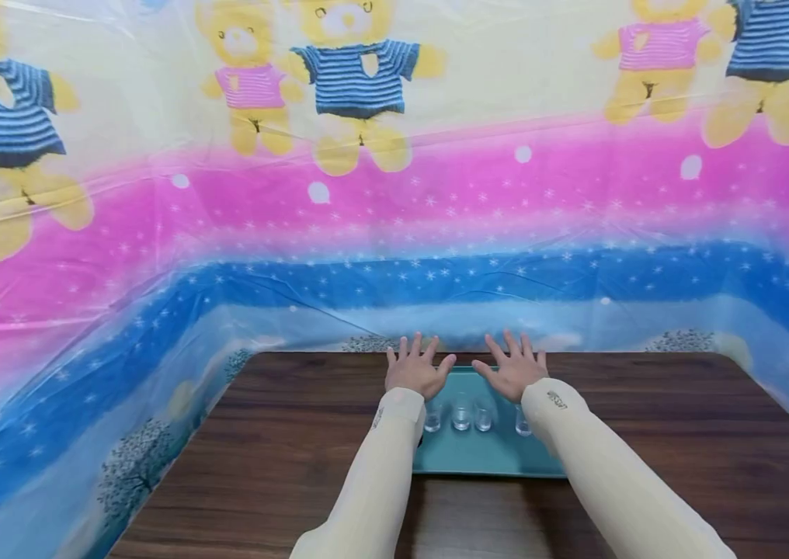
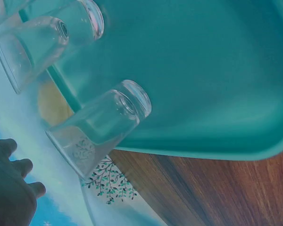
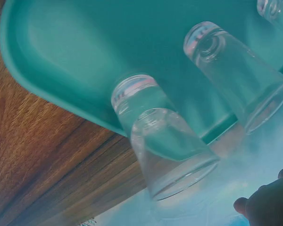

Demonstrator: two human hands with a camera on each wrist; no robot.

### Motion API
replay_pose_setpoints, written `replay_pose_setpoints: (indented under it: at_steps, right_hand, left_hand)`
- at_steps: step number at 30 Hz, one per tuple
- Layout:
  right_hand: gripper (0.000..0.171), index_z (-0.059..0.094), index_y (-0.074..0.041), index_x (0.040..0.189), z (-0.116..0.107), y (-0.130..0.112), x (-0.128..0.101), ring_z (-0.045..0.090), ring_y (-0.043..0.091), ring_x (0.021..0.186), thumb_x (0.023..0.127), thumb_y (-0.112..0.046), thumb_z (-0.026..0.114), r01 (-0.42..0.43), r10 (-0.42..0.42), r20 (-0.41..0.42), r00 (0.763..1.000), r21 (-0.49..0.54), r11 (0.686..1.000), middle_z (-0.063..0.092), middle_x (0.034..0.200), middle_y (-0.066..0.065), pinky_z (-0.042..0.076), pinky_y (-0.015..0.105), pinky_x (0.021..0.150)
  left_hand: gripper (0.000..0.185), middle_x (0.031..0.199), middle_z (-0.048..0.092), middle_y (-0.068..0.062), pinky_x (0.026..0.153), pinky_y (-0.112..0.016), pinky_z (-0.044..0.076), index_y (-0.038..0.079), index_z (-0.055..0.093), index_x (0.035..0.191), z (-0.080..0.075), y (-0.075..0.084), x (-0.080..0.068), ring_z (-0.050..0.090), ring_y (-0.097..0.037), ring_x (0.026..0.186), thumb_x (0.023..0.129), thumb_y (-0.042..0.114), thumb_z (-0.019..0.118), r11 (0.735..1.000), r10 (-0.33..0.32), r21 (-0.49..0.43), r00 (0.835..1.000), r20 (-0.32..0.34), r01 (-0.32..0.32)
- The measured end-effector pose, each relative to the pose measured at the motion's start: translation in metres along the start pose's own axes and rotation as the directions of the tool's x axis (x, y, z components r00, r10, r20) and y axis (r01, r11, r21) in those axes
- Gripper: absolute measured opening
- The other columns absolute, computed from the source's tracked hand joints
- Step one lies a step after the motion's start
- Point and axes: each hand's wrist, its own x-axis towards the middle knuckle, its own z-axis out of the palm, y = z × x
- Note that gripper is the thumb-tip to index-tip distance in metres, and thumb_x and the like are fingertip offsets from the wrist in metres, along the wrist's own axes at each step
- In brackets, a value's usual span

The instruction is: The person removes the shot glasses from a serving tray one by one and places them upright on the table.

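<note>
count, head view: one rectangular teal plastic tray (image 1: 485,458) on one dark brown wooden table (image 1: 646,435). four small clear glass cups (image 1: 460,413) upright in a row on the tray; the outer two are partly hidden behind the sleeves. two bare hands: left hand (image 1: 414,368), right hand (image 1: 515,366). two cream sleeves (image 1: 380,473). one printed plastic sheet (image 1: 394,233) as backdrop, at least six teddy bears on it, some cut off by the frame.
</note>
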Motion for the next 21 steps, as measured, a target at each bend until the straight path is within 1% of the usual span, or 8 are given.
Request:
replay_pose_setpoints:
  at_steps: [6,9,11,14,16,17,21]
  right_hand:
    - [0.075,0.021,-0.015,0.152,0.001,0.008,0.002,0.0,0.046,0.138,0.095,-0.062,0.031,-0.005,0.005,0.007,1.0,0.016,1.0,0.009,0.154,0.021,0.0,0.065,0.103]
    - [0.077,0.021,-0.015,0.152,0.0,0.012,0.005,0.0,0.046,0.138,0.094,-0.065,0.029,0.004,-0.004,0.002,1.0,0.01,1.0,0.009,0.154,0.02,0.001,0.065,0.103]
    - [0.077,0.021,-0.016,0.152,-0.002,0.015,0.006,0.001,0.045,0.138,0.094,-0.065,0.029,0.011,-0.011,0.004,1.0,0.009,1.0,0.01,0.155,0.02,0.002,0.064,0.104]
    - [0.076,0.024,-0.013,0.151,-0.008,0.021,0.003,0.006,0.047,0.137,0.094,-0.062,0.033,0.044,-0.045,0.008,0.999,0.018,0.999,0.014,0.153,0.022,0.006,0.065,0.104]
    - [0.074,0.027,-0.011,0.15,-0.014,0.026,0.0,0.011,0.047,0.136,0.095,-0.059,0.038,0.068,-0.069,0.028,0.997,0.033,0.997,0.017,0.151,0.024,0.009,0.065,0.103]
    - [0.073,0.029,-0.009,0.149,-0.018,0.029,-0.002,0.014,0.048,0.135,0.095,-0.058,0.04,0.082,-0.083,0.038,0.996,0.04,0.996,0.02,0.15,0.025,0.011,0.065,0.103]
    - [0.072,0.035,-0.005,0.145,-0.031,0.044,-0.009,0.027,0.045,0.132,0.094,-0.055,0.047,0.114,-0.121,0.08,0.989,0.093,0.989,0.031,0.144,0.025,0.022,0.062,0.101]
  left_hand:
    - [0.064,0.155,0.017,-0.006,0.11,-0.053,0.003,0.027,0.027,0.15,0.001,0.002,0.002,0.007,-0.034,0.141,0.097,0.061,0.026,1.0,0.005,0.005,1.0,0.008,-0.005]
    - [0.064,0.155,0.016,-0.007,0.109,-0.054,0.003,0.027,0.026,0.15,-0.002,0.0,0.005,0.008,-0.035,0.141,0.096,0.061,0.025,1.0,-0.006,0.004,1.0,0.014,0.006]
    - [0.064,0.155,0.016,-0.009,0.109,-0.054,0.004,0.025,0.026,0.15,-0.005,-0.004,0.006,0.009,-0.036,0.141,0.097,0.06,0.025,0.999,-0.015,-0.029,1.0,0.026,0.015]
    - [0.065,0.155,0.016,-0.014,0.109,-0.053,0.01,0.018,0.026,0.151,-0.009,-0.016,0.009,0.012,-0.038,0.14,0.099,0.057,0.024,0.994,-0.03,-0.103,0.998,0.051,0.035]
    - [0.064,0.153,0.018,-0.018,0.108,-0.053,0.016,0.013,0.026,0.15,-0.012,-0.029,0.01,0.016,-0.038,0.139,0.1,0.053,0.025,0.986,-0.035,-0.158,0.996,0.085,0.048]
    - [0.064,0.152,0.02,-0.019,0.108,-0.052,0.019,0.011,0.026,0.15,-0.013,-0.036,0.011,0.019,-0.038,0.138,0.101,0.051,0.025,0.982,-0.033,-0.18,0.994,0.1,0.051]
    - [0.057,0.145,0.033,-0.022,0.102,-0.051,0.03,0.001,0.03,0.146,-0.016,-0.07,0.011,0.033,-0.037,0.132,0.103,0.038,0.034,0.949,-0.027,-0.305,0.988,0.151,0.072]
